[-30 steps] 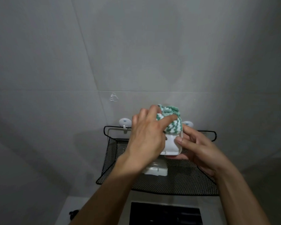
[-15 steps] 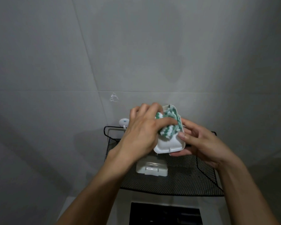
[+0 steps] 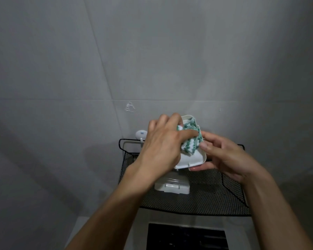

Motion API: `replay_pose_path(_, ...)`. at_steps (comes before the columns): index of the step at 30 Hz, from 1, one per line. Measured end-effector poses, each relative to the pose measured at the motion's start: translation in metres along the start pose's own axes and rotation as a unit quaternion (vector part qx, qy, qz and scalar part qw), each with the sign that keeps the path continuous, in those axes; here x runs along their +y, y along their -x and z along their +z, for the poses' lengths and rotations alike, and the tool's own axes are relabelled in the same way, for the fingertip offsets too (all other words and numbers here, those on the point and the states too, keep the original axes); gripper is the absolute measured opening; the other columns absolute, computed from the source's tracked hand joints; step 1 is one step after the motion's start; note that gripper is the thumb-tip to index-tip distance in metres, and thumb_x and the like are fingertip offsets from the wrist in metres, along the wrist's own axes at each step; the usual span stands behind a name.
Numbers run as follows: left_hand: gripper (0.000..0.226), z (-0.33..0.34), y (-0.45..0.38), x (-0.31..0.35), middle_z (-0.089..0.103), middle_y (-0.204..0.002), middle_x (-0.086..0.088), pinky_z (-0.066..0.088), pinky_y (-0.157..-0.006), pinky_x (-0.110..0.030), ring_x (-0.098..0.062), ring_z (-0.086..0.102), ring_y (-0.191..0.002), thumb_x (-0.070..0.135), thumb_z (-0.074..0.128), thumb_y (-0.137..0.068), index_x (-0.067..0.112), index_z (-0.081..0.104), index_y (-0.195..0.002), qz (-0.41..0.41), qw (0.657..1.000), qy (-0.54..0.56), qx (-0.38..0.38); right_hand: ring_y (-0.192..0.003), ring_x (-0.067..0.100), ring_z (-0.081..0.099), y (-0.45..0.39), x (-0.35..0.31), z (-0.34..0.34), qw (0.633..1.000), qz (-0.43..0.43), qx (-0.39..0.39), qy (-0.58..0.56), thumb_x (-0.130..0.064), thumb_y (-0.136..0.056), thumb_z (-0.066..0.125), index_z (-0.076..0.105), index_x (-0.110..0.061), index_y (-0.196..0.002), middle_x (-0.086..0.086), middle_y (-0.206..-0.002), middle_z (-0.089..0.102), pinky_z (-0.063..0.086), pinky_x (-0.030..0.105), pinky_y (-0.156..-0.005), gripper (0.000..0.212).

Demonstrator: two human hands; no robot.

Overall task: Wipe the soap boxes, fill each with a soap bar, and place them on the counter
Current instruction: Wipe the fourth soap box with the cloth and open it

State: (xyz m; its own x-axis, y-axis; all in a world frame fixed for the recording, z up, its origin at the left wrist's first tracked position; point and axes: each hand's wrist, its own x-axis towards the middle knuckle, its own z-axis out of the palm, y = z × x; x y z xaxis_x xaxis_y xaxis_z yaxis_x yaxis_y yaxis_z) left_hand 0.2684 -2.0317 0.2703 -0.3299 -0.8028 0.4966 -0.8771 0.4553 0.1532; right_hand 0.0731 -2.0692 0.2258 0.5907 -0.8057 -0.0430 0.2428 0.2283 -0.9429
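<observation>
A white soap box (image 3: 192, 159) stands open in the air above the black mesh basket (image 3: 206, 201). My right hand (image 3: 226, 156) grips it from the right and underneath. My left hand (image 3: 163, 147) is closed on a green-and-white striped cloth (image 3: 190, 139) and presses it into the box's open inside. A second white soap box (image 3: 172, 186) lies shut on the basket floor, directly below the held one. No soap bar is in view.
The basket hangs on a grey tiled wall from white suction hooks (image 3: 140, 134). Below it runs a pale counter (image 3: 141, 231) with a dark rectangular panel (image 3: 186, 237) at the bottom edge. A small white smear (image 3: 130, 107) marks the wall.
Both hands lifted the soap box a little higher and tilted it more upright. The cloth moved from the box's top edge down into its inside.
</observation>
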Motion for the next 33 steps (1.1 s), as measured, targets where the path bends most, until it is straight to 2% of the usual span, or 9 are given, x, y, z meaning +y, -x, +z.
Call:
replay_pose_path(4, 0.036, 0.002, 0.006, 0.004, 0.049, -0.099, 0.000, 0.033, -0.076, -0.037, -0.020, 0.041, -0.094, 0.024, 0.049, -0.093, 0.037, 0.068, -0.121, 0.018, 1.000, -0.014, 0.000, -0.112, 0.041, 0.067, 0.001, -0.001, 0.002, 1.000, 0.013, 0.021, -0.016, -0.031, -0.088, 0.067, 0.067, -0.017, -0.128, 0.021, -0.125, 0.068, 0.061, 0.050, -0.076, 0.042)
replay_pose_path(10, 0.033, 0.006, 0.016, 0.015, 0.050, -0.101, 0.002, 0.029, -0.081, -0.035, -0.020, 0.042, -0.099, 0.031, 0.044, -0.097, 0.039, 0.072, -0.112, 0.061, 0.997, -0.004, -0.038, -0.096, 0.030, 0.073, -0.001, -0.003, 0.001, 0.997, 0.003, 0.074, -0.027, -0.025, -0.089, 0.062, 0.068, -0.014, -0.123, 0.019, -0.117, 0.071, 0.062, 0.038, -0.064, 0.037)
replay_pose_path(12, 0.030, 0.006, 0.015, 0.014, 0.051, -0.101, 0.002, 0.029, -0.084, -0.036, -0.021, 0.043, -0.099, 0.031, 0.048, -0.097, 0.039, 0.075, -0.107, 0.067, 0.997, -0.003, -0.041, -0.097, 0.030, 0.073, -0.002, -0.002, 0.000, 0.997, -0.002, 0.075, -0.018, -0.024, -0.090, 0.062, 0.066, -0.015, -0.127, 0.020, -0.119, 0.070, 0.062, 0.040, -0.065, 0.038)
replay_pose_path(16, 0.036, 0.006, 0.013, 0.010, 0.054, -0.102, 0.003, 0.029, -0.084, -0.038, -0.021, 0.045, -0.099, 0.038, 0.042, -0.095, 0.039, 0.077, -0.098, 0.074, 0.996, -0.012, -0.053, -0.103, 0.035, 0.071, -0.002, 0.001, -0.002, 0.995, -0.013, 0.095, 0.005, -0.023, -0.092, 0.060, 0.064, -0.017, -0.130, 0.019, -0.121, 0.070, 0.061, 0.047, -0.072, 0.039)
replay_pose_path(18, 0.031, 0.006, 0.014, 0.005, 0.055, -0.103, 0.001, 0.029, -0.084, -0.039, -0.022, 0.046, -0.100, 0.036, 0.047, -0.095, 0.037, 0.078, -0.095, 0.069, 0.996, -0.023, -0.049, -0.104, 0.038, 0.070, -0.002, 0.001, -0.004, 0.993, -0.019, 0.113, 0.010, -0.024, -0.091, 0.060, 0.062, -0.015, -0.131, 0.019, -0.120, 0.070, 0.060, 0.051, -0.074, 0.041)
replay_pose_path(20, 0.028, 0.007, 0.014, 0.001, 0.055, -0.101, 0.001, 0.031, -0.083, -0.041, -0.022, 0.045, -0.099, 0.034, 0.051, -0.093, 0.036, 0.079, -0.094, 0.059, 0.997, -0.031, -0.045, -0.104, 0.040, 0.071, -0.002, 0.002, -0.006, 0.992, -0.022, 0.128, 0.007, -0.024, -0.089, 0.061, 0.060, -0.014, -0.133, 0.019, -0.120, 0.071, 0.060, 0.052, -0.075, 0.046)
replay_pose_path(25, 0.044, 0.008, 0.015, 0.003, 0.052, -0.099, 0.003, 0.028, -0.081, -0.040, -0.022, 0.044, -0.097, 0.036, 0.033, -0.093, 0.036, 0.077, -0.100, 0.002, 0.998, -0.051, -0.043, -0.101, 0.040, 0.072, -0.003, 0.003, -0.008, 0.985, -0.045, 0.168, -0.022, -0.023, -0.085, 0.064, 0.058, -0.014, -0.132, 0.018, -0.116, 0.072, 0.062, 0.050, -0.071, 0.048)
replay_pose_path(28, 0.036, 0.012, 0.020, 0.001, 0.045, -0.101, 0.007, 0.030, -0.084, -0.040, -0.017, 0.040, -0.099, 0.024, 0.043, -0.095, 0.039, 0.071, -0.113, -0.066, 0.996, 0.007, -0.059, -0.097, 0.035, 0.073, -0.002, 0.005, -0.007, 0.976, -0.079, 0.201, -0.022, -0.024, -0.083, 0.066, 0.060, -0.015, -0.127, 0.011, -0.110, 0.075, 0.062, 0.042, -0.066, 0.045)
replay_pose_path(33, 0.050, 0.023, 0.028, 0.016, 0.039, -0.099, 0.009, 0.032, -0.090, -0.036, -0.012, 0.036, -0.100, 0.001, 0.050, -0.091, 0.038, 0.068, -0.120, -0.117, 0.980, 0.136, -0.086, -0.092, 0.025, 0.075, -0.004, 0.016, 0.003, 0.965, -0.124, 0.233, 0.000, -0.016, -0.093, 0.061, 0.061, -0.016, -0.121, 0.008, -0.106, 0.076, 0.061, 0.032, -0.068, 0.028)
